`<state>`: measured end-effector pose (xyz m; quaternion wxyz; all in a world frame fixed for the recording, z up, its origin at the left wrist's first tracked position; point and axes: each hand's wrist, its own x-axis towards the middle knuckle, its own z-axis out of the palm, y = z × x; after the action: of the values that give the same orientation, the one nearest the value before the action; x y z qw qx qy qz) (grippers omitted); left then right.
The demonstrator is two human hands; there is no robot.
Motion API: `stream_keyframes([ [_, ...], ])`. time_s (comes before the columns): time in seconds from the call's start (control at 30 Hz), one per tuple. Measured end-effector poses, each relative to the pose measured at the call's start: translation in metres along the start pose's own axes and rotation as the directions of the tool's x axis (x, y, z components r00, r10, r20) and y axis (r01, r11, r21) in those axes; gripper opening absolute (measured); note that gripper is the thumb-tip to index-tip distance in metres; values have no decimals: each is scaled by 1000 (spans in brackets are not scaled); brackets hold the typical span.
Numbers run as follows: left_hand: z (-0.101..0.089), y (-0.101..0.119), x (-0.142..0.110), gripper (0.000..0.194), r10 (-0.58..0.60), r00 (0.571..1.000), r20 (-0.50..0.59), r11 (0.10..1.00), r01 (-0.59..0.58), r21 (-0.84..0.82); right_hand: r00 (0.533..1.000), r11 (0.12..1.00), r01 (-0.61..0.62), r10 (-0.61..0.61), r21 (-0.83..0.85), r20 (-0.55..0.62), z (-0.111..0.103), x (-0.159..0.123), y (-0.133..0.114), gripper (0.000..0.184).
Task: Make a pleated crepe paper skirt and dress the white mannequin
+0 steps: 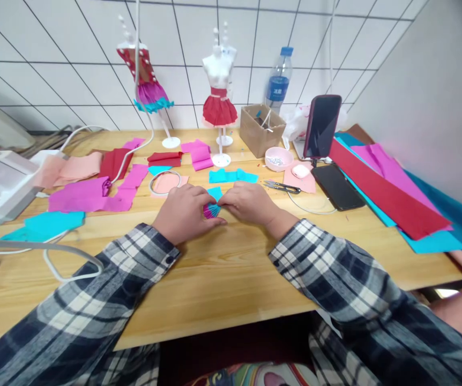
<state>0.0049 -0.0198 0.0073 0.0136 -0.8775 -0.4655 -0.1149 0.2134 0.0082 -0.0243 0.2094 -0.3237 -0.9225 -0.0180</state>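
Note:
Between my two hands, low over the wooden table, is a small piece of pleated crepe paper (211, 210), blue with magenta folds. My left hand (186, 212) is closed around its left side, thumb below. With fingers pinched together, my right hand (251, 205) grips its right edge. Part of the paper is hidden by the fingers. Just beyond lies a flat strip of blue crepe paper (233, 176). Near my left hand a pale ring (165, 183) rests on a pink paper piece. Thread snips (282, 186) lie beyond my right hand.
Two small dress forms, one in a red skirt (220, 110), one in a magenta skirt (153, 95), stand at the back. A cardboard box (261, 131), bottle (279, 80), pink bowl (278, 159) and phones (322, 127) are right. Cables (74, 276) and a white machine (4, 182) occupy the left.

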Motion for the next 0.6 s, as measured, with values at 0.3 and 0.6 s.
stream_keyframes([
  [0.3,3,3,0,28,-82,989,125,989,66,131,984,988,-106,88,113,154,-1,4,0,19],
  [0.6,8,-1,0,26,-36,996,78,999,34,33,976,882,-210,167,423,138,-5,2,4,30],
])
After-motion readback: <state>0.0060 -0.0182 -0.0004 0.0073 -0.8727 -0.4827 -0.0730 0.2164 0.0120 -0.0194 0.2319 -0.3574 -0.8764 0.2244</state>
